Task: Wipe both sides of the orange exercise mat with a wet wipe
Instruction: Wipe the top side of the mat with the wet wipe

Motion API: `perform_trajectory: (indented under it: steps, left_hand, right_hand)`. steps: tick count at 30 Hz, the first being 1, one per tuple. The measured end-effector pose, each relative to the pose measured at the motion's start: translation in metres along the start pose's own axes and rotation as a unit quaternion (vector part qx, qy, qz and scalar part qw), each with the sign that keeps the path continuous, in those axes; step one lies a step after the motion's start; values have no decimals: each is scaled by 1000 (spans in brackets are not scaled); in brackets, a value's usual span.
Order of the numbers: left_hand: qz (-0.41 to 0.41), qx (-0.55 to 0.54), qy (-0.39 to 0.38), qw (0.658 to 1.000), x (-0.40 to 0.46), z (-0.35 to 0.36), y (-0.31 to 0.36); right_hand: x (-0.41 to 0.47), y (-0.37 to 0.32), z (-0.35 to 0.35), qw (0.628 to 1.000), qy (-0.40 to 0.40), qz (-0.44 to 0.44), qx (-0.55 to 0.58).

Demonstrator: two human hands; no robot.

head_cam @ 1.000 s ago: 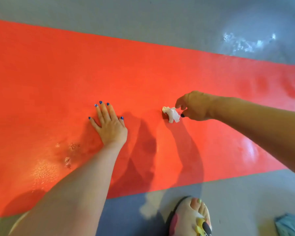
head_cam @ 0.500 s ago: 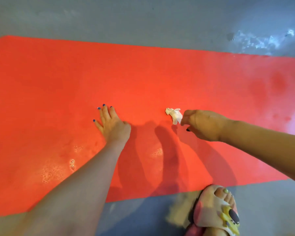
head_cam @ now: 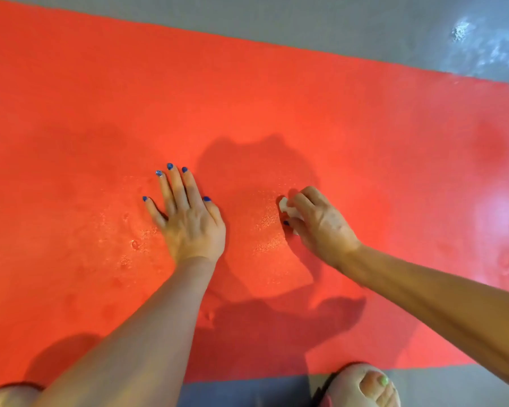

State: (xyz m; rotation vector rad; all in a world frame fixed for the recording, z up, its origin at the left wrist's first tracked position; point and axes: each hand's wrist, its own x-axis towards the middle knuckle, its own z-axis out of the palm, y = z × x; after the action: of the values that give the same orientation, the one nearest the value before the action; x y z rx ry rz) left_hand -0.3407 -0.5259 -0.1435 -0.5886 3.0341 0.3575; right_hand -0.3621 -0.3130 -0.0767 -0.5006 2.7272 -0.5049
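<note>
The orange exercise mat (head_cam: 247, 107) lies flat on a grey floor and fills most of the view. My left hand (head_cam: 188, 218) rests flat on it near the middle, fingers spread, holding nothing. Just to its right, my right hand (head_cam: 318, 221) presses a small crumpled white wet wipe (head_cam: 285, 207) onto the mat; only the wipe's left end shows past my fingers. Wet, glistening patches lie on the mat between and left of my hands.
Grey floor (head_cam: 306, 30) runs beyond the mat's far edge, with a shiny wet spot (head_cam: 482, 45) at the top right. My sandalled foot (head_cam: 365, 389) stands at the mat's near edge at the bottom right. Part of another foot (head_cam: 9, 395) shows at the bottom left.
The camera has come closer and lower over the mat. My right hand has closed over the wipe, which stuck out to its left before. My left hand stays flat on the mat.
</note>
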Motion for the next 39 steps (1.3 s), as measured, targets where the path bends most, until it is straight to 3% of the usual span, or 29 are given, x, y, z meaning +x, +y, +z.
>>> perform_trajectory:
  steps: [3,7,9,13,15,17,19,21,23,27,29,35,39]
  left_hand:
    - [3,11,12,1000,-1,1,0]
    - [8,21,17,1000,-1,1,1]
    - [6,22,20,1000,-1,1,1]
    - [10,19,28,999,-1,0,-1]
    - [11,15,30,999,-1,0,-1]
    - [10,11,31,999,-1,-1,0]
    - [10,11,32,999,-1,-1,1]
    - [10,16,33,999,-1,0,1]
    - [11,17,34,999,-1,0,1]
    - [12,18,41,999,-1,1,1]
    - [10,13,43,999,0,0,0]
    - [-4,-12,46,999,2,-3,2]
    - [-53,-75,56,994,23,-6,22]
  right_hand:
    - [21,17,-7,998,45,-22,25]
    - [58,43,-12,964,204,150,78]
    - [62,22,7,954,243,149,89]
    - [65,-51,38,975,186,-20,119]
    - [70,-39,32,982,145,-62,105]
    - [68,1,19,983,167,0,80]
    - [62,40,5,963,229,128,65]
    - [61,44,2,945,257,194,61]
    - [73,13,14,950,253,171,65]
    - [99,-54,36,984,146,-25,103]
    - [108,-54,31,987,112,-67,97]
    - [90,-7,17,974,188,61,108]
    - [90,-10,25,970,212,79,93]
